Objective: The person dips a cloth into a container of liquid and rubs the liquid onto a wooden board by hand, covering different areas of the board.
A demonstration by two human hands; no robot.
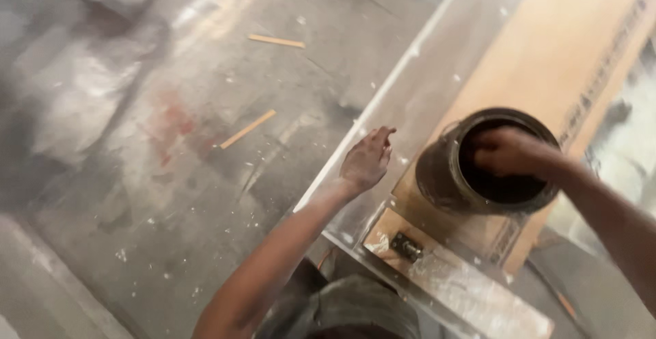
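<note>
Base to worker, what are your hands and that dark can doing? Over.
Right hand reaching down into the dark round can. Left hand open, hovering at the clear sheet's edge. Can sits on a cardboard strip. Nothing blocking.

can [441, 175]: dark grimy metal | board [547, 52]: matt wood | floor [205, 175]: rough concrete

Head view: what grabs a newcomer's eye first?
The dark round can right of centre, standing on a brown board, with the right hand reaching into its open mouth. Next, the left hand hovering over the pale, dusty panel beside the can. On the grey floor to the left lie two thin wooden strips.
</note>
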